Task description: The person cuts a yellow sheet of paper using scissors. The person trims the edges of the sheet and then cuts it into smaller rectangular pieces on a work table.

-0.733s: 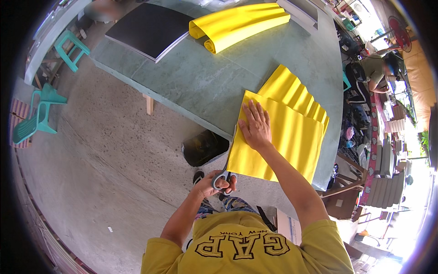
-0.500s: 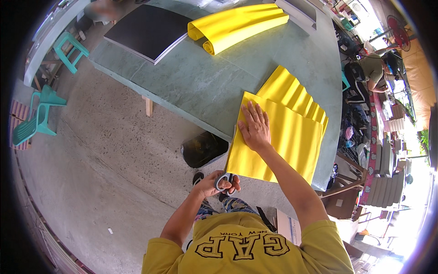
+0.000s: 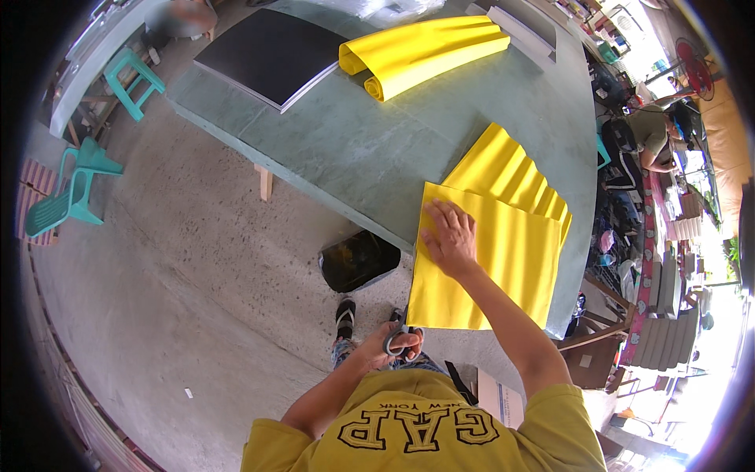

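Observation:
My left hand (image 3: pixel 393 350) is closed on scissors (image 3: pixel 390 341) with grey handles, below the table's near edge. Their blades point up beside the near left corner of a yellow sheet (image 3: pixel 511 271), largely hidden from sight. My right hand (image 3: pixel 452 245) rests on the upper left of that sheet, palm down, fingers slightly bent and close together, gripping nothing. The sheet hangs partly over the table's edge. Beneath its far side, another wavy yellow piece (image 3: pixel 507 165) sticks out.
On the green-grey table (image 3: pixel 338 149) lie a loosely rolled yellow sheet (image 3: pixel 432 51) and a black-topped stack (image 3: pixel 271 55). A black bag-like bundle (image 3: pixel 358 261) sits on the floor below. Green plastic chairs (image 3: pixel 75 193) stand left; another person (image 3: pixel 649 134) is at the far right.
My right hand has shifted a little nearer, its fingers drawn closer and more bent. The scissors and left hand sit slightly lower and to the right, as the whole view has shifted too.

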Demonstrator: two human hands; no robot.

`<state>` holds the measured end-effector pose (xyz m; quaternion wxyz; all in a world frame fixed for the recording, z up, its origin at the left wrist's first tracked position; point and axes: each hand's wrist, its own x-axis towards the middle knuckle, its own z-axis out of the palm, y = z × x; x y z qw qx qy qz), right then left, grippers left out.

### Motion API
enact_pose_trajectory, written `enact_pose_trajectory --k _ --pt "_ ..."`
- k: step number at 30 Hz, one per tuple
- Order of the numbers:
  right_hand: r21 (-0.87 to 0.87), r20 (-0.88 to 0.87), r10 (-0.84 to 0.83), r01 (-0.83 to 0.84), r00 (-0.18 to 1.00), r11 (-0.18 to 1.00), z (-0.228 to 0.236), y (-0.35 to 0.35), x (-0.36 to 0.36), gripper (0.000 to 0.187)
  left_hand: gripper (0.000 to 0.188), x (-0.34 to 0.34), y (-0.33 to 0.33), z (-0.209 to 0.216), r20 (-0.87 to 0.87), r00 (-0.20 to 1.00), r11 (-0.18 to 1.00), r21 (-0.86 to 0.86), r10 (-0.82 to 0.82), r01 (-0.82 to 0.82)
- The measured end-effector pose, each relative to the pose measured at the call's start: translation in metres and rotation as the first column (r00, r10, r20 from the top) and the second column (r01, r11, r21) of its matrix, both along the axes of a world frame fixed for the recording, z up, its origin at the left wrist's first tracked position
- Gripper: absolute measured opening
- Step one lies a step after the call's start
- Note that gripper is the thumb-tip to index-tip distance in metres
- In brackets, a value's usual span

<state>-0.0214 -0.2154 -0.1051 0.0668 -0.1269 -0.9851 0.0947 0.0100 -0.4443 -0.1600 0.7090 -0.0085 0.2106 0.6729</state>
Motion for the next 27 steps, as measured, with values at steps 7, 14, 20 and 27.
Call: enact_pose_trajectory --k 7,14,20,27 --pt "-0.009 -0.05 -0.043 0.043 0.998 0.999 -0.006 0.009 -0.005 0.045 0.026 -0.007 0.007 -0.001 -0.076 0.997 0.987 0.162 0.005 0.008" --pt "-0.008 -0.011 -0.076 0.076 0.997 0.997 -0.009 0.009 -0.008 0.048 0.032 -0.011 0.008 -0.017 -0.111 0.993 0.976 0.216 0.03 -0.005" --pt "-0.015 -0.003 -0.09 0.09 0.996 0.996 -0.006 0.007 -0.008 0.048 0.033 0.012 -0.003 -0.029 0.209 0.966 0.985 0.053 0.149 -0.164" --pt "-0.005 -0.02 -0.085 0.085 0.996 0.996 -0.005 0.007 -0.007 0.047 0.032 0.006 0.002 0.002 0.118 0.985 0.988 0.065 0.129 -0.137"
